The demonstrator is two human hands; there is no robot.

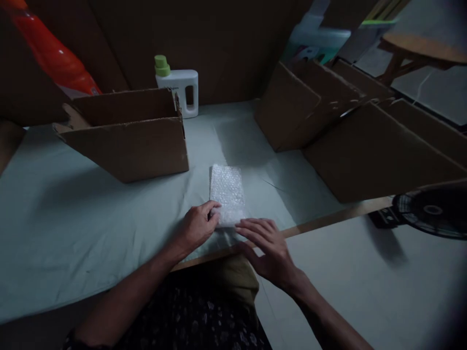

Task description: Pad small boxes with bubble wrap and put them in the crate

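A small flat piece of bubble wrap (226, 187) lies on the pale cloth near the table's front edge, its near end folded or layered. My left hand (197, 224) pinches the left side of that near end between thumb and fingers. At the lower right corner, my right hand (268, 248) has its fingers stretched out, the fingertips touching or just over the bubble wrap. Whether something lies inside the wrap I cannot tell.
An open cardboard box (146, 148) stands at left, with a white green-capped bottle (175, 78) behind it and a red bottle (58, 58) farther left. More cardboard boxes (379, 155) stand at right. A black fan (434, 210) is beyond the table edge.
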